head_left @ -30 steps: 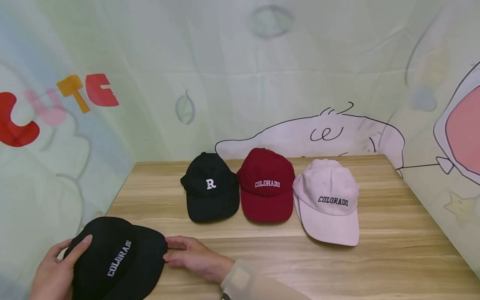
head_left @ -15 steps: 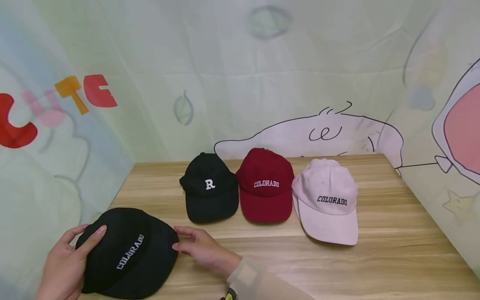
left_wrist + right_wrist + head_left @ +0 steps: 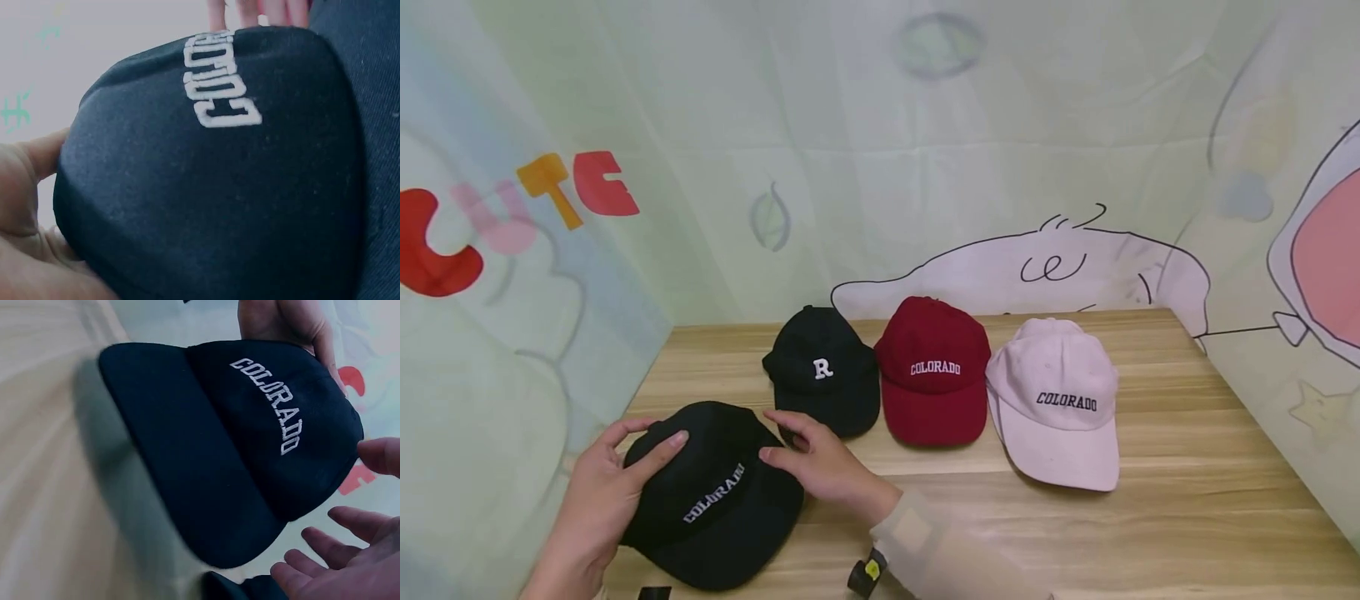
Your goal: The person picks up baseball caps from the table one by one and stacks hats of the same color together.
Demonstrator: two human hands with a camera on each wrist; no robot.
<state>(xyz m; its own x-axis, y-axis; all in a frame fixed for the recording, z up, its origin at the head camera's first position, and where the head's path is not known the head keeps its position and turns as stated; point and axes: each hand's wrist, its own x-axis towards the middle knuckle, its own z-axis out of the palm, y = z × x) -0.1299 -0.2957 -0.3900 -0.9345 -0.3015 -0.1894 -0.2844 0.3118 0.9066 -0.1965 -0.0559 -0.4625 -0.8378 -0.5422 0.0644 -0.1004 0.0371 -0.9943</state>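
My left hand point(image 3: 598, 500) grips a black baseball cap point(image 3: 722, 492) by its crown, thumb over the front fabric. White COLORADO lettering runs across it, and its brim points down and to the right. In the right wrist view the cap point(image 3: 206, 437) is seen above the tabletop. Beside its right edge is my right hand point(image 3: 823, 467), fingers loosely extended. The thumb lies at the cap's edge; whether it touches cannot be told. Just behind stands a second black cap point(image 3: 822, 342) with a white R, partly covered by my right fingers.
A dark red COLORADO cap point(image 3: 934, 375) and a pale pink COLORADO cap point(image 3: 1060, 408) continue the row to the right on the wooden table point(image 3: 1210, 483). Printed cloth point(image 3: 700, 125) hangs behind and at both sides of the table.
The held cap has moved right and farther back along the table with my left hand. My right hand has slid from its brim edge toward the crown, its fingers more spread.
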